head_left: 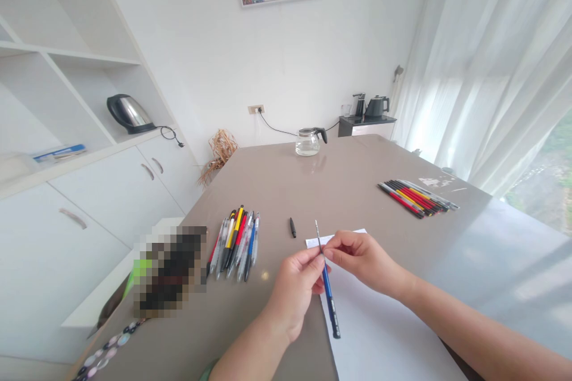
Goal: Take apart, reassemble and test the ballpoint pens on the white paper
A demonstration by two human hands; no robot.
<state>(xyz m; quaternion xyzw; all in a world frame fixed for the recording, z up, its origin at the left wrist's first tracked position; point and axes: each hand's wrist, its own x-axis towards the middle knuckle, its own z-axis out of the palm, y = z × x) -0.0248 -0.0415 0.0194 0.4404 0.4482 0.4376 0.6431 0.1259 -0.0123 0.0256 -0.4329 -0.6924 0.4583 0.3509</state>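
Observation:
My left hand (301,277) is closed around the barrel of a blue pen (329,294), which slants with its dark end toward me. A thin refill (317,232) sticks out of the pen's far end. At the point where refill and barrel meet, my right hand (357,256) pinches with thumb and forefinger. Both hands are above a white sheet of paper (375,321). A short black pen piece (292,227), apparently a tip section, lies on the table just beyond my left hand. Left of it several assorted pens (233,244) lie side by side.
Another row of pens (415,197) lies at the right on the brown table (348,178). At the far edge stands a glass pot (307,143). A blurred-out object (172,271) and a bead string (105,352) occupy the left edge. Paper scraps (435,181) lie far right.

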